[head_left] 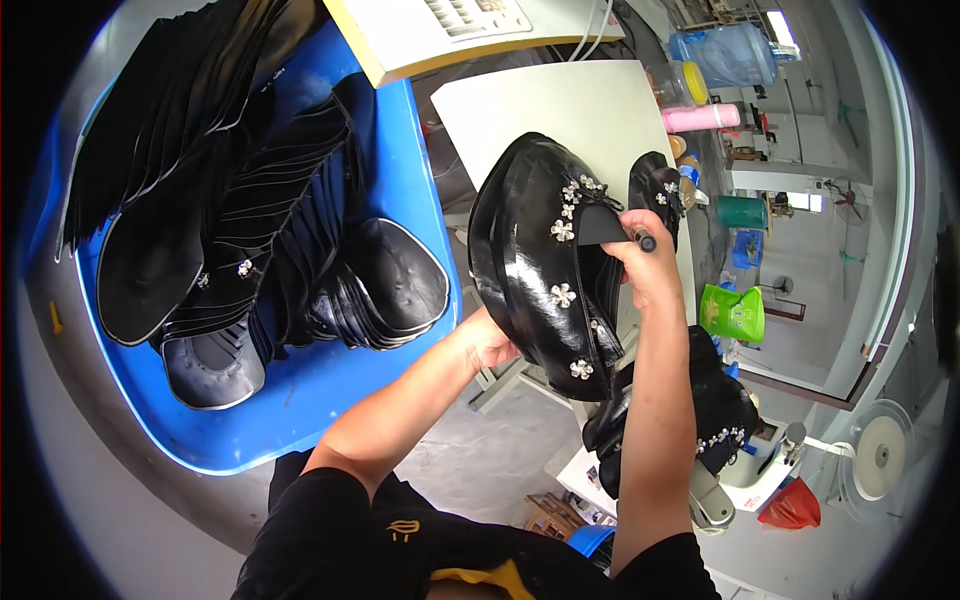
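Uppers (pixel 525 275), 1 stack btwn L hand (pixel 492 340), R hand (pixel 648 268) (+1 tool (pixel 646 241))

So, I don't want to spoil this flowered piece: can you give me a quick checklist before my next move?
1. Glossy black piece supported: ok, the left grip is at its lower edge.
2. Left grip secure: cannot tell, its fingers are partly hidden behind the piece.
3. Dark pen-like tool in hand: ok, held in the right grip.
4. Tool's far end free of the piece: cannot tell, it is out of sight.
5. White tabletop free of other pieces: not ok, another flowered black piece lies at its right edge.
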